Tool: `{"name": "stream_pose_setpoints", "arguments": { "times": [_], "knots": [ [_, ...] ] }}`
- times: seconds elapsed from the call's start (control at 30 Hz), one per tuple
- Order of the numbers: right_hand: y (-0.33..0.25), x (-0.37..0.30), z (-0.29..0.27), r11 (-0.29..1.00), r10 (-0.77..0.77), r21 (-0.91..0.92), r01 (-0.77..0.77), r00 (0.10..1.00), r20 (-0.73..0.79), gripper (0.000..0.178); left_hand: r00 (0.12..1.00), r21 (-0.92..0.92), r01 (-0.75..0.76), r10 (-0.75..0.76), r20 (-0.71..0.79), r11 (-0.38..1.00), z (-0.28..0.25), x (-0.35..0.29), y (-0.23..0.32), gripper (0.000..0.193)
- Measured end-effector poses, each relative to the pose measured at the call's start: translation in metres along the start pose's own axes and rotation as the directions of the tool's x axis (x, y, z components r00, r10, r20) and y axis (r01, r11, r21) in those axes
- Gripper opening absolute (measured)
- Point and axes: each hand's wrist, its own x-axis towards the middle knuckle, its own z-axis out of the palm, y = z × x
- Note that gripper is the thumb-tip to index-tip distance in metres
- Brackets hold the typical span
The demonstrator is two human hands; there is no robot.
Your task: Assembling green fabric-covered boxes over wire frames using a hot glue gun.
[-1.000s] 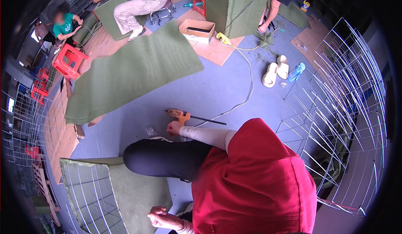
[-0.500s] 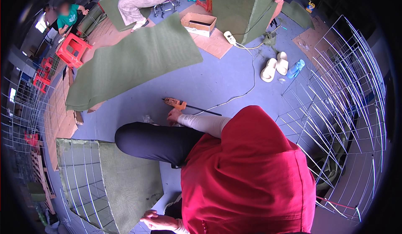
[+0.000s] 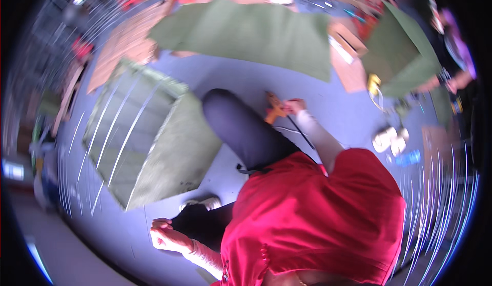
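In front of my bent knee, my right hand [image 3: 294, 106] is closed at the back of an orange glue gun [image 3: 275, 109]. A thin black stick [image 3: 303, 134] runs back from the gun past my forearm. My left hand [image 3: 168, 236] is held low beside my other leg, its fingers curled; whatever they may hold is hidden. Beyond that hand stands a box-shaped wire cage [image 3: 177, 147] covered in green mesh, one side showing bare wires. Motion blur softens its edges.
A large green mesh sheet [image 3: 241, 35] lies across the floor ahead. To the right are a cardboard box [image 3: 347, 41], another green-covered box [image 3: 394, 55], a yellow power strip [image 3: 374, 83], pale slippers [image 3: 390, 141], a blue bottle [image 3: 408, 157] and wire panels [image 3: 435, 204]. Other people sit further off.
My view has swung left, so the scene shifts right and the caged box shows more fully. My left hand has moved away from the box. My right hand now sits at the gun's back.
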Motion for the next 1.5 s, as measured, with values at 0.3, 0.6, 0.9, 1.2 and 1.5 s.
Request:
{"name": "stream_pose_setpoints", "arguments": {
  "times": [0.3, 0.6, 0.9, 1.2, 1.5],
  "knots": [
    [-0.223, -0.065, 0.238, 0.872, -0.368, -0.025, 0.489, 0.688, 0.626, 0.032, 0.947, 0.209, 0.290, -0.249, -0.201, 0.934, -0.122, 0.127, -0.045, 0.042],
    [-0.248, -0.138, 0.380, 0.160, -0.120, -0.245, 0.956, 0.265, 0.957, 0.062, 0.841, 0.370, 0.286, -0.417, 0.346, 0.884, -0.057, 0.221, -0.072, 0.063],
    [-0.214, -0.151, 0.365, 0.037, -0.046, -0.211, 0.977, 0.212, 0.976, 0.086, 0.880, 0.305, 0.195, -0.303, 0.366, 0.932, -0.070, 0.202, -0.094, 0.082],
    [-0.206, -0.133, 0.372, -0.095, -0.115, -0.178, 0.979, 0.167, 0.979, 0.039, 0.926, 0.658, -0.056, -0.208, 0.316, 0.751, -0.061, 0.222, -0.120, 0.048],
    [-0.214, -0.144, 0.369, -0.129, -0.042, -0.196, 0.972, 0.192, 0.981, 0.067, 0.924, 0.717, -0.072, -0.225, 0.310, 0.693, -0.050, 0.213, -0.105, 0.061]
  ]
}}
